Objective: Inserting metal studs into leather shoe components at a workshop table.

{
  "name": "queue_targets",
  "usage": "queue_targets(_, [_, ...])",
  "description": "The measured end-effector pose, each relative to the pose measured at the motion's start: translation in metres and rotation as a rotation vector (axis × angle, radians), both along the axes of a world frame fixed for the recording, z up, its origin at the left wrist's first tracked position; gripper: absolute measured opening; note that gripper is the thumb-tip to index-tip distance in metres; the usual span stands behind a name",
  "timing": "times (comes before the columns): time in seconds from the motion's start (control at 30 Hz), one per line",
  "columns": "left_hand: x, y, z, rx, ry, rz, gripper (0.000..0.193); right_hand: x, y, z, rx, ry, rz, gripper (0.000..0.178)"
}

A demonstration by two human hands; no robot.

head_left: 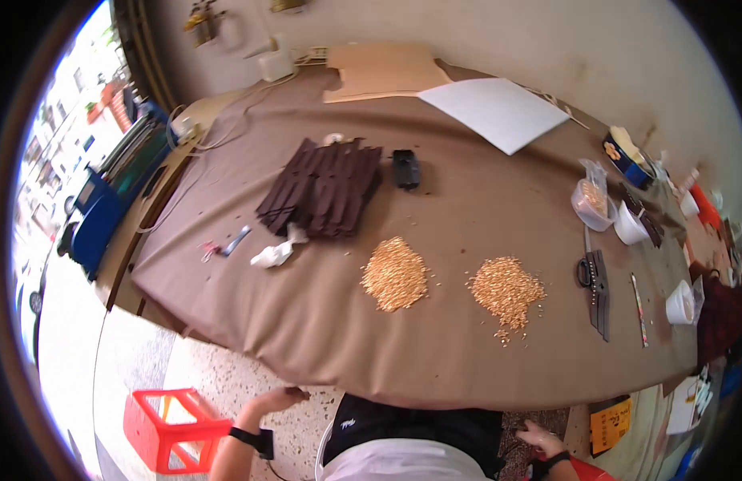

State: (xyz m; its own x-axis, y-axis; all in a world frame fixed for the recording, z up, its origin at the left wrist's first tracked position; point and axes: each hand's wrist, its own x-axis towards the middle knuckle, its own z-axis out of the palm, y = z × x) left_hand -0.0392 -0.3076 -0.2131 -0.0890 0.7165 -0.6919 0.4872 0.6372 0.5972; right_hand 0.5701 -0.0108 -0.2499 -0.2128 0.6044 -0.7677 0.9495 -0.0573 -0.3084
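Note:
My left hand (281, 398) hangs below the table's front edge, a dark band on its wrist. Its fingers are partly hidden, and nothing shows in it. Low on the right, beside my dark shorts, my right hand (539, 438) is open with its fingers apart, holding nothing visible. Neither hand touches the things on the table. Two heaps of small gold-coloured pieces, a left heap (395, 274) and a right heap (507, 292), lie near the front. Behind the left heap is a stack of dark brown strips (323, 188), next to a small black tray (405, 169).
A brown cloth (443, 369) covers the table. Scissors (583, 271) lie by dark studded strips (598, 298) and a thin stick (639, 309). White cups (680, 305) stand at the right. A white sheet (495, 111) lies at the back; a red stool (167, 433) stands on the floor.

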Motion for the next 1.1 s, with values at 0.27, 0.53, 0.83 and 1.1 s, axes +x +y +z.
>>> queue_targets(0.27, [0.049,0.068,0.332,1.284,-0.466,0.23,0.033,-0.058,-0.004,0.292,0.076,0.554,0.159,0.023])
queue_targets(0.53, [0.037,0.201,0.378,1.652,-0.682,0.257,0.024,-0.148,0.098,0.352,0.876,1.005,-0.024,0.016])
queue_targets(0.83, [0.027,0.297,0.315,1.387,-1.01,0.213,0.023,-0.217,0.15,0.334,0.743,1.009,-0.007,0.014])
queue_targets(1.1, [0.0,0.329,0.26,1.262,-1.466,0.455,0.023,-0.242,0.194,0.294,0.491,1.425,-0.255,0.017])
